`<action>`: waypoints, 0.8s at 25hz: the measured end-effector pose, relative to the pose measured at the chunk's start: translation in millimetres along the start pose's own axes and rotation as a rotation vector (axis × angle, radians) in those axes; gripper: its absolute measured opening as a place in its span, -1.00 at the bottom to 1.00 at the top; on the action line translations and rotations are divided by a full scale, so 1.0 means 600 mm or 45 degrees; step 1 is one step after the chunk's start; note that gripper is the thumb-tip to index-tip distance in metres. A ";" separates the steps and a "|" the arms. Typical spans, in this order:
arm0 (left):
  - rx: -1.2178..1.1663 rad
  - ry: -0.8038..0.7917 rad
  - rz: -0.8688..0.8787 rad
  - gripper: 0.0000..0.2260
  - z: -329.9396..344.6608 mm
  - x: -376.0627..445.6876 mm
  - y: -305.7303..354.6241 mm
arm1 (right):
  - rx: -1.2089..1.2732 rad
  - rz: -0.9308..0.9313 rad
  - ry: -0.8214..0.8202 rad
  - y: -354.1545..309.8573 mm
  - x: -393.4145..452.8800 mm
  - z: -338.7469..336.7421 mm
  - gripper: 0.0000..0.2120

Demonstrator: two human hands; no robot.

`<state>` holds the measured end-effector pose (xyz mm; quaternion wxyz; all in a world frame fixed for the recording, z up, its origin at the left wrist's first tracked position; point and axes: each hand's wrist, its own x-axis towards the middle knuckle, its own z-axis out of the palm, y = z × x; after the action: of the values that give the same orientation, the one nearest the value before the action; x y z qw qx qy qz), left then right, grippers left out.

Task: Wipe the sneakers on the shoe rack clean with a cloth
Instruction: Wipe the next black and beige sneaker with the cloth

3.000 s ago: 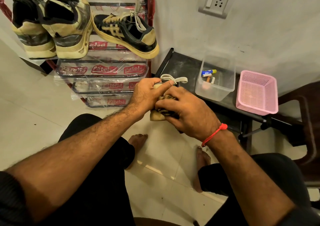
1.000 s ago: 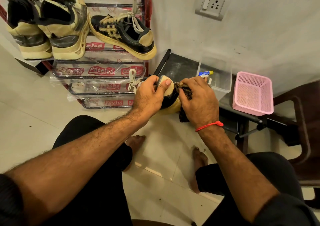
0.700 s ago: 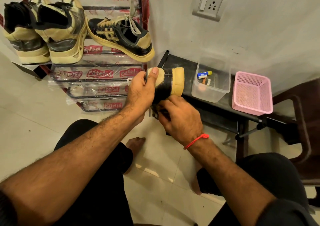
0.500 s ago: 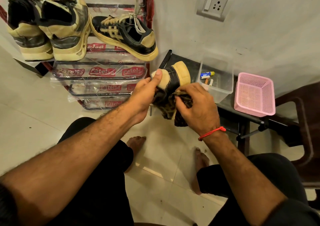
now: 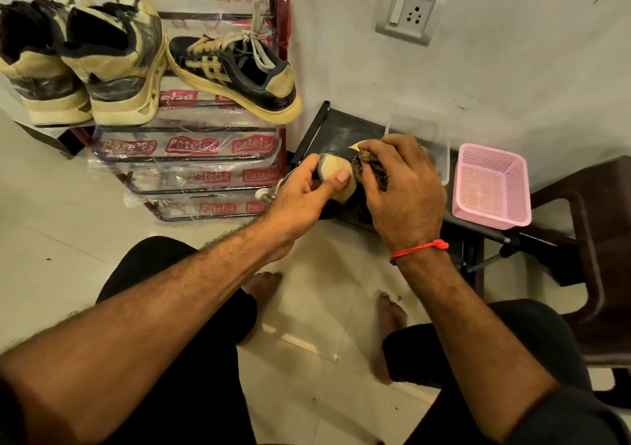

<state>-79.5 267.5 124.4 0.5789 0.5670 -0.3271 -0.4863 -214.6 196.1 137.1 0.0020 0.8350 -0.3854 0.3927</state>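
The sneaker [image 5: 336, 176] is gripped steady in the left hand [image 5: 300, 198] so the right hand's [image 5: 403, 195] curled fingers [image 5: 382, 147] can press the cloth [image 5: 370, 168] against it.

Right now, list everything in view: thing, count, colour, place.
sneakers on rack: three, cream and black, top shelf.
held sneaker: one, black and cream, in left hand.
cloth: one, dark patterned, under right hand.
shoe rack: one, red frame, plastic-wrapped, at wall.
low table: one, black.
clear tub: one, on table.
basket: one, pink, table's right end.
wall socket: one, grey.
left hand: grips sneaker.
right hand: holds cloth.
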 end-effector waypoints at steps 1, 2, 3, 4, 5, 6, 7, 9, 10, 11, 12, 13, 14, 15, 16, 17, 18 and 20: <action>0.029 -0.007 0.045 -0.80 0.002 -0.002 -0.002 | -0.013 -0.004 0.015 -0.001 0.003 -0.001 -0.74; 0.050 -0.027 0.081 -0.79 0.006 -0.004 -0.001 | -0.022 0.008 0.032 -0.002 0.006 -0.001 -0.74; 0.077 -0.047 0.108 -0.77 0.009 -0.005 -0.001 | -0.033 0.027 0.054 -0.001 0.008 -0.001 -0.75; 0.110 -0.060 0.133 -0.77 0.012 -0.007 0.000 | -0.049 0.040 0.078 0.000 0.009 0.000 -0.76; 0.147 -0.059 0.160 -0.78 0.013 -0.007 0.000 | -0.071 0.041 0.104 0.002 0.009 0.002 -0.77; 0.163 -0.049 0.188 -0.80 0.013 -0.006 0.001 | -0.092 0.030 0.133 0.002 0.007 0.004 -0.78; 0.155 -0.030 0.210 -0.83 0.012 -0.006 0.002 | -0.102 0.010 0.164 0.001 0.003 0.007 -0.79; 0.051 0.044 0.213 -0.87 0.009 -0.008 0.007 | -0.085 -0.040 0.205 -0.012 -0.013 0.015 -0.82; -0.044 0.092 0.190 -0.88 0.007 -0.006 0.012 | -0.072 -0.071 0.211 -0.019 -0.023 0.020 -0.83; -0.151 0.139 0.159 -0.88 0.003 -0.003 0.017 | -0.054 -0.096 0.192 -0.025 -0.032 0.025 -0.85; -0.247 0.174 0.130 -0.88 -0.003 0.000 0.023 | -0.012 -0.108 0.140 -0.026 -0.041 0.030 -0.85; -0.305 0.203 0.107 -0.89 -0.010 0.004 0.026 | 0.061 -0.096 0.055 -0.022 -0.048 0.035 -0.85; -0.330 0.226 0.090 -0.89 -0.017 0.008 0.028 | 0.154 -0.066 -0.050 -0.014 -0.051 0.040 -0.85; -0.341 0.243 0.075 -0.88 -0.023 0.010 0.030 | 0.238 -0.033 -0.164 -0.005 -0.054 0.046 -0.84; -0.364 0.251 0.058 -0.85 -0.026 0.011 0.032 | 0.291 0.001 -0.265 0.003 -0.057 0.051 -0.84; -0.404 0.246 0.041 -0.82 -0.028 0.012 0.035 | 0.323 0.035 -0.324 0.009 -0.059 0.054 -0.84; -0.455 0.239 0.022 -0.78 -0.028 0.013 0.038 | 0.361 0.068 -0.332 0.011 -0.059 0.053 -0.84; -0.560 0.270 -0.019 -0.71 -0.034 0.015 0.042 | 0.499 0.132 -0.250 0.006 -0.046 0.042 -0.81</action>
<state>-52.9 262.9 144.7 0.7158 0.4775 -0.1466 -0.4880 -211.6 203.5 100.7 -0.2180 0.8327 -0.3424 0.3765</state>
